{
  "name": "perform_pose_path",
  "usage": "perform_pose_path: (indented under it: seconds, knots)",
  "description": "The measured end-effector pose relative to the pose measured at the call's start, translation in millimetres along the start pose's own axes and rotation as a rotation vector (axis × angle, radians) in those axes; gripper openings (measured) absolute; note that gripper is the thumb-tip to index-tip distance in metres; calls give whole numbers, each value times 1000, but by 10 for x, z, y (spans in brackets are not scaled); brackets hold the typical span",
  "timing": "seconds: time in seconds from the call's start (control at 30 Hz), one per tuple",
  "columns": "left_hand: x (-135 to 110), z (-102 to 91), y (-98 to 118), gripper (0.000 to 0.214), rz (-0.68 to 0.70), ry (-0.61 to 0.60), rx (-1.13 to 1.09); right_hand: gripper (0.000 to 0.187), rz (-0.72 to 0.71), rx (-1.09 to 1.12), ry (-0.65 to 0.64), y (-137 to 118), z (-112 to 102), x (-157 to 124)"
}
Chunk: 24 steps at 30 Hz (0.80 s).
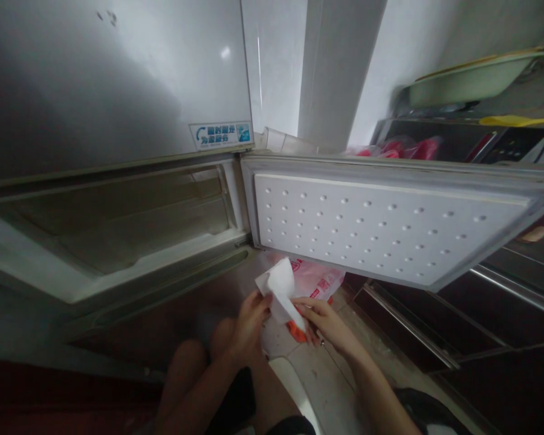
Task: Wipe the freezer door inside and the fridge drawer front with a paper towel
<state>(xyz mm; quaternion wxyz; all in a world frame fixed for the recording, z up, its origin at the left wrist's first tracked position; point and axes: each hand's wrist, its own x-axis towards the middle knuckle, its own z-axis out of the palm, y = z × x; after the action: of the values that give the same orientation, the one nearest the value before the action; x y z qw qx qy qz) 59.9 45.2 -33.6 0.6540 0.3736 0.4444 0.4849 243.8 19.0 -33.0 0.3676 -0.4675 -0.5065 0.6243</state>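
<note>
A white tissue (pixel 281 281), creased and partly folded, is held up between my two hands in front of the open lower fridge compartment. My left hand (pixel 249 317) is closed on its left edge, thumb on top. My right hand (pixel 321 320) pinches the lower right part with the fingers curled. Something bright orange (pixel 296 331) shows just under the tissue by my right fingers; what it is I cannot make out. The fridge door (pixel 344 223), with a dimpled white inner panel, stands swung out to the right above my hands.
The fridge compartment (pixel 118 217) gapes at the left, under a closed upper door (pixel 118 78). A pink printed plastic bag (pixel 320 281) lies on the floor beneath the open door. Dark cabinets (pixel 408 326) line the right; a pale green basin (pixel 471 81) sits on the counter.
</note>
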Motion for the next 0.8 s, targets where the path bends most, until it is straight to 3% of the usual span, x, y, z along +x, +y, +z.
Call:
perform_pose_path:
  seconds: [0.23, 0.3, 0.37, 0.47, 0.6, 0.63, 0.7, 0.8]
  knots:
    - [194, -134, 308, 52, -3, -1, -19, 54, -69, -118, 366, 28, -436, -334]
    - [245, -150, 474, 51, 31, 17, -11, 48, -157, -201, 517, -79, -566, -493]
    - [345, -101, 701, 48, 152, 43, 46, 41, -260, -317, 715, -274, -699, -673]
    - [606, 112, 1107, 35, 512, 124, 261, 27, -503, -537, 1072, -708, -917, -924]
    - [1020, 571, 1489, 16, 802, 190, 388, 21, -1044, -981, 1553, -1375, -1320, -1094]
    - [1097, 686, 1524, 12, 861, 199, 424, 23, -1161, -1058, 1610, -1520, -1450, -1106]
    - [1197, 879, 1527, 12, 969, 217, 498, 29, -1258, -1171, 1645, -1750, -1734, -1107]
    - [1240, 1032, 1439, 10, 1081, 259, 572, 38, -1150, -1276, 1627, -1925, -2148, -1076]
